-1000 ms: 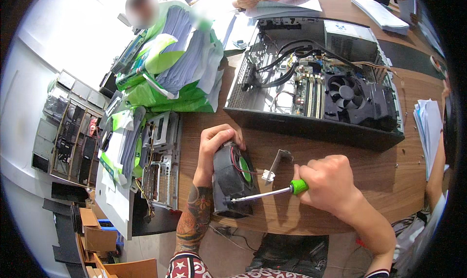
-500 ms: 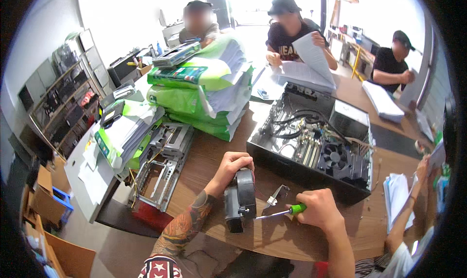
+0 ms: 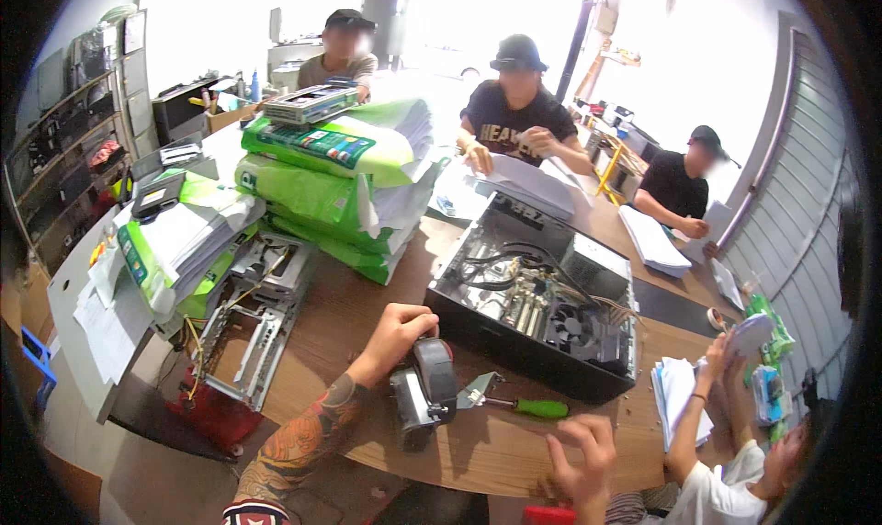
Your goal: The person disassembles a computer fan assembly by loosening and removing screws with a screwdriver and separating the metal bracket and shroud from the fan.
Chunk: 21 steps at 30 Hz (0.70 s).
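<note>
My left hand (image 3: 397, 334) is closed on the top of a black fan housing (image 3: 434, 378), which stands tilted on the brown desk; part of the grip is hidden behind the housing. A thin metal bracket (image 3: 477, 393) lies just right of it. Beside the bracket rests a screwdriver (image 3: 540, 407) with a green handle, its shaft pointing left toward the bracket. My right hand (image 3: 584, 453) hovers at the desk's near edge, empty, its thumb and fingers apart. Beyond both hands sits an open black computer case (image 3: 537, 318) with cables, boards and a fan inside.
Green-wrapped paper packs (image 3: 317, 190) are stacked at the left, near a metal drive frame (image 3: 253, 323). Several people sit round the desk. At right, a co-worker's hands (image 3: 726, 355) hold papers above a white paper stack (image 3: 678, 406).
My right hand has let go of the screwdriver and drawn back toward the near edge; the tool now lies by the bracket. My left hand keeps the fan housing. The view has swung right.
</note>
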Each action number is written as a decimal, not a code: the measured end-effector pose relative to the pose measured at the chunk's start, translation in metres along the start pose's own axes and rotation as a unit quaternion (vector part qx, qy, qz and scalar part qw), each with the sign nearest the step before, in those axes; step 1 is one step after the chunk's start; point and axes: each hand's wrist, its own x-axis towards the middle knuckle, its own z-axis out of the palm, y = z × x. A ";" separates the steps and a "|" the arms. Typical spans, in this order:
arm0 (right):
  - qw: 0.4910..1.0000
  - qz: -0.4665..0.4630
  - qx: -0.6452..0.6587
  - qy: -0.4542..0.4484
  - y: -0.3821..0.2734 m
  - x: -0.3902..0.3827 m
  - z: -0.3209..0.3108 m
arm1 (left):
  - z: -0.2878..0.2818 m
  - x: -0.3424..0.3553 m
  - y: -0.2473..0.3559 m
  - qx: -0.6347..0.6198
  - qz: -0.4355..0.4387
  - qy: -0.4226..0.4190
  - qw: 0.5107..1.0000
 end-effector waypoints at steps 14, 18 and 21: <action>0.873 0.487 -0.003 -0.037 0.061 -0.299 0.022 | 0.000 0.003 0.012 -0.043 -0.004 -0.025 0.999; 0.831 0.531 0.138 -0.097 0.123 -0.301 0.081 | -0.014 0.000 0.014 0.000 0.012 -0.023 1.000; 0.859 0.484 0.111 -0.127 0.148 -0.263 0.116 | -0.012 0.006 0.005 -0.003 0.006 -0.040 0.999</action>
